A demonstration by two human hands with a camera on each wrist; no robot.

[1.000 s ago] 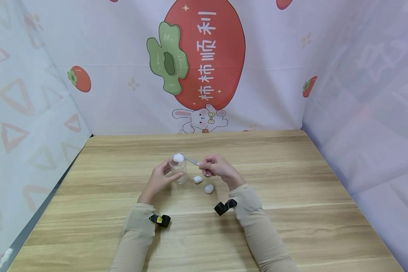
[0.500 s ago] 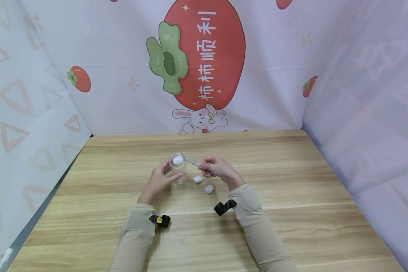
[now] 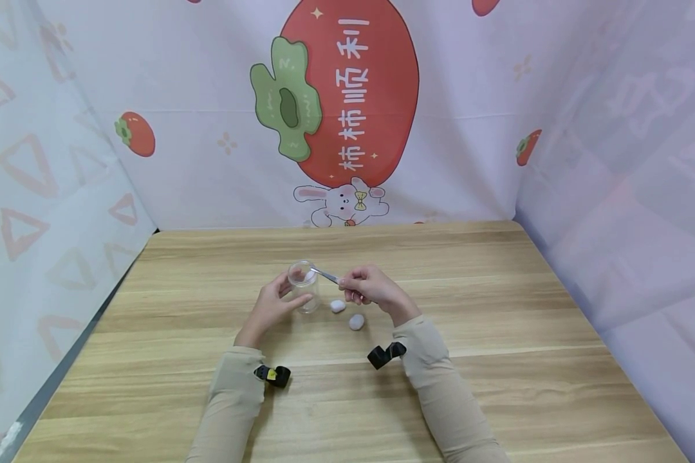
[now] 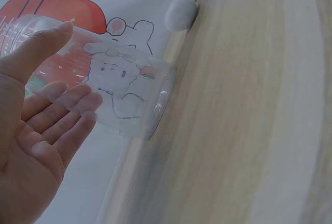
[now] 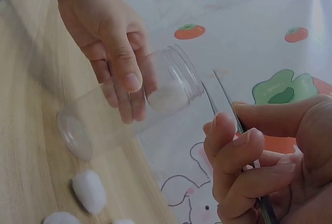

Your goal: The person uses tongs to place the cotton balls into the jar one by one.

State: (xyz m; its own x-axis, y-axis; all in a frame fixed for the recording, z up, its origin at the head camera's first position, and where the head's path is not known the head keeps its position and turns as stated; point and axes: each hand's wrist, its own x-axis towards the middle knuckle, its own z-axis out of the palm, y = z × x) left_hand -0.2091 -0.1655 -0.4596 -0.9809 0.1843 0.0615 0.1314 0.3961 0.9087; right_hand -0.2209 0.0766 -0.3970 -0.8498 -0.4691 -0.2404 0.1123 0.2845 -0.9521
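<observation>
My left hand holds an upright clear plastic jar on the table, thumb on one side and fingers on the other. Pinched in my right hand are metal tweezers, their tips at the jar's mouth. The right wrist view shows those tips apart with nothing between them. A white cotton ball sits inside the jar, just below the threaded neck. Outside it, cotton balls lie on the table right of the jar, one nearer and one farther; my right wrist view catches a third at its lower edge.
The wood-grain table meets a printed white cloth backdrop at its far edge. Cloth walls also stand at left and right. Each sleeve carries a black wrist camera, one left, one right.
The cotton ball went from the tweezer tips at the rim down into the jar, and the tweezers let go of it. The left hand and jar stayed in place.
</observation>
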